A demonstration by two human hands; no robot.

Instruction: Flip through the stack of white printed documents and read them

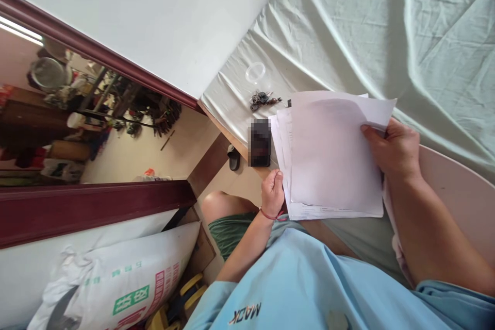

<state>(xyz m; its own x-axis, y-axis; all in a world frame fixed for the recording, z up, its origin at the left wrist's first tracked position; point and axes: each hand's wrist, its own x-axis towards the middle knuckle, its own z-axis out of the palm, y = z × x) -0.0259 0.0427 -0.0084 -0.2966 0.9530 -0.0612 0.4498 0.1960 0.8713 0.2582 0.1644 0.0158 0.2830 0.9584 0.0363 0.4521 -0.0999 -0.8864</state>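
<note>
Both hands' fingers pinch smooth white rectangular paper sheets.

white paper sheets, fanned stack, above lap

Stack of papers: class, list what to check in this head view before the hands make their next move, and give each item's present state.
1. Right hand grips the stack of papers at its right edge: ok.
2. Left hand pinches the lower left corner: ok.
3. Sheets squared up: not ok, left edges fan out.
4. Phone clear of the papers: ok, just beside them.
5. Keys clear of the stack: ok.
6. Print on the top sheet readable: cannot tell.
</note>
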